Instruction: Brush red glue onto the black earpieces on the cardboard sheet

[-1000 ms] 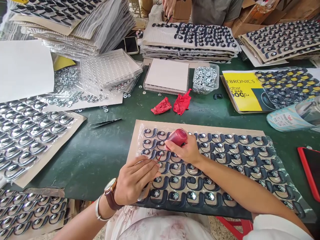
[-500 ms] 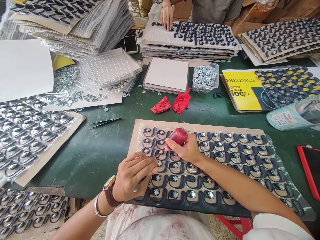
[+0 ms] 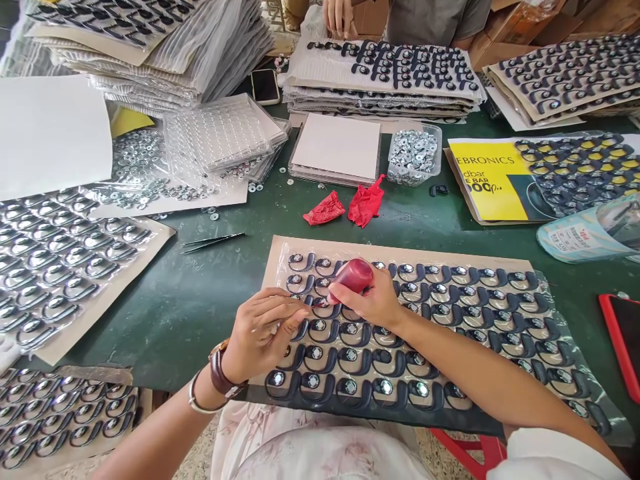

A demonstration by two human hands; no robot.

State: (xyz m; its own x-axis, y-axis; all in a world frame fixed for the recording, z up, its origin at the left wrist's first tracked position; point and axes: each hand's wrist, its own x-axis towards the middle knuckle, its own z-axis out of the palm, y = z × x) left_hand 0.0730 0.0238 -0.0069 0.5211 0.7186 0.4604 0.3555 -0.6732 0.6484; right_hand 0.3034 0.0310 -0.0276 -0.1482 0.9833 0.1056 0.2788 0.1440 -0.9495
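My right hand is wrapped round a red squeeze bottle, tipped so that its thin nozzle points down and left. Beneath it lies a board under clear film, carrying rows of dark hook-shaped pieces, most topped with a shiny round disc. My left hand is closed at the board's left side, thumb and fingers pinched close to the nozzle's tip. What those fingers hold, if anything, is too small to make out. A watch and a bangle sit on the left wrist.
Black tweezers lie left of the board. Red crumpled scraps, a tub of metal washers and stacked sheets stand beyond it. More loaded boards are at left. Another person's hand is over the far stack.
My left hand has shifted slightly up and left, and its fingers have changed pose. The right hand keeps the bottle nearly in place. The other person's hand has lifted off the far stack.
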